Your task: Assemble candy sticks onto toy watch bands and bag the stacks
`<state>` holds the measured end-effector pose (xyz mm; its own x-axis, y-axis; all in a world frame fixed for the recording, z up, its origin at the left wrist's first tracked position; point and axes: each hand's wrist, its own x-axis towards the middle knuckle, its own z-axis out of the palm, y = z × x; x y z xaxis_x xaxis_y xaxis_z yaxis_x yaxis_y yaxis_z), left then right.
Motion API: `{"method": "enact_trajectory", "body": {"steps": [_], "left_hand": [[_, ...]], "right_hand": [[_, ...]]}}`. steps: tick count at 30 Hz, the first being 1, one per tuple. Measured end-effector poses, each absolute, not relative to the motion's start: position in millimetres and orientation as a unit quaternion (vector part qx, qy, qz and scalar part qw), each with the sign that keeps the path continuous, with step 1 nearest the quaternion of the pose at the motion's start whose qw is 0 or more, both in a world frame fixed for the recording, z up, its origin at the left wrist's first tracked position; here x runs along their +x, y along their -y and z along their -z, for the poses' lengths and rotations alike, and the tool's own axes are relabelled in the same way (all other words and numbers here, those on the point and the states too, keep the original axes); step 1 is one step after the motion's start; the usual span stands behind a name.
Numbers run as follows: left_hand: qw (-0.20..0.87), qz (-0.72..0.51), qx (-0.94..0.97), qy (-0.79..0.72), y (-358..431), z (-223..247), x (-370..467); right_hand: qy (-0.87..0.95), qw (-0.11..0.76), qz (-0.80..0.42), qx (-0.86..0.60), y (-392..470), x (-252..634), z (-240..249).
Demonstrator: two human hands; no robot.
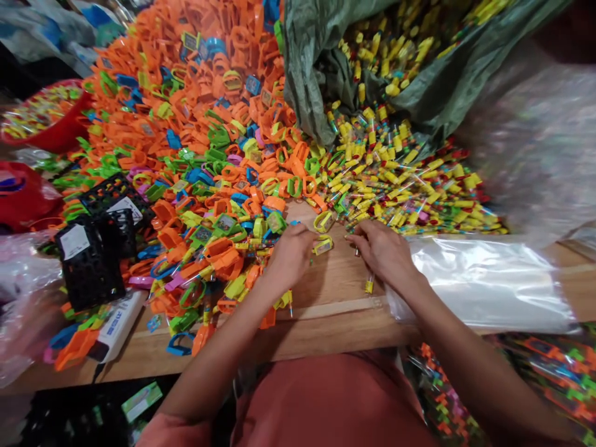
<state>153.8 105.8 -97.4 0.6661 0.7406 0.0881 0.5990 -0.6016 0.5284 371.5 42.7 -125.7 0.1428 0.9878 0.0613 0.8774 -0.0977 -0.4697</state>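
My left hand (291, 256) is closed over the bare wood in front of me. Its fingertips pinch a yellow toy watch (323, 245). Another yellow toy watch (323, 221) lies just beyond it. Across a small gap, my right hand (382, 249) has its thumb and fingers pressed together; what lies in them is mostly hidden. Below that palm, a small clear tube with a yellow cap (369, 284) rests on the table. A heap of toy watches (223, 149), mostly orange, spreads to the left. Many yellow-capped tubes (400, 180) are piled behind my right hand.
A dark green sack (307, 68) spills tubes at the back. Clear plastic bags (484, 285) lie flat at right. Black plastic trays (88, 264), a white power strip (118, 326) and a red basin (56, 127) are at left. The wooden table's (326, 341) front edge is near my body.
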Motion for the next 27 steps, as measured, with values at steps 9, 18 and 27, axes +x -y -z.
{"method": "enact_trajectory", "body": {"steps": [9,18,27], "left_hand": [[0.194,-0.095,0.908,-0.358,-121,121,153],[0.392,-0.275,0.76,-0.439,-104,99,152],[0.288,-0.277,0.824,-0.402,-88,100,157]], "right_hand": [[0.597,0.398,-0.242,-0.653,-35,364,123],[0.569,0.444,-0.417,-0.553,-29,332,117],[0.436,0.503,-0.539,-0.516,-31,325,112]]}}
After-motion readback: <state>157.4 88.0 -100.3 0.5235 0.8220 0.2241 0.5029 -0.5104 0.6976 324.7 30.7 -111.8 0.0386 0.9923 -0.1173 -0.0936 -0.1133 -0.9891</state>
